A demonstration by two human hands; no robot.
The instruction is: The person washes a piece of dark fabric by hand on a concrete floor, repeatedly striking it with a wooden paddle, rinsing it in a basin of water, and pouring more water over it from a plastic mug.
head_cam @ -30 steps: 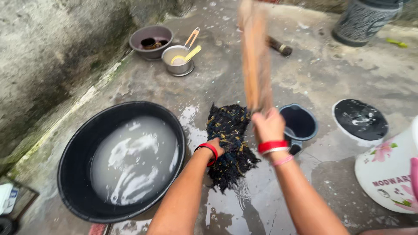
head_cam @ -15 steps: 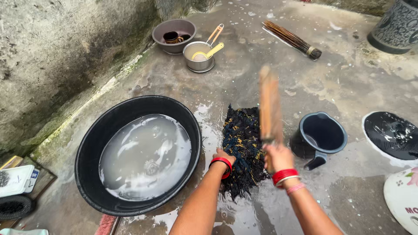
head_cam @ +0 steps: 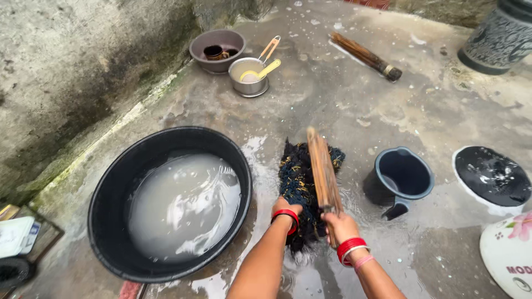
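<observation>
Head view, looking down on a wet concrete floor (head_cam: pixel 354 105). The right hand (head_cam: pixel 339 227) is closing fully around the lower end of a wooden paddle (head_cam: pixel 323 170); the paddle is running away from the person, its flat blade lying over a dark, soaked cloth (head_cam: pixel 302 182). The grip is sitting at the near end of the paddle, so the blade is extending beyond the fist and crossing the cloth's right half. The left hand (head_cam: pixel 285 209) is pressing down on the near left part of the same cloth, fingers curled onto the fabric; whether it is pinching a fold or only pinning it flat cannot be told. The cloth is lying bunched on the floor between the two wrists and stretching forward from them, its far edge reaching past the paddle's midpoint. Red bangles are circling both wrists.

Just left of the cloth, a large black basin (head_cam: pixel 166 205) is holding cloudy water. To the right, near the paddle, a dark plastic mug (head_cam: pixel 402 180) is standing upright, and beyond it a black round lid (head_cam: pixel 490 176) is lying flat. Farther off, a steel pot (head_cam: pixel 248 77) with a yellow spoon is sitting beside a brown bowl (head_cam: pixel 217 49) at the wall. A bundled stick broom (head_cam: pixel 366 56) is lying well apart on the floor.
</observation>
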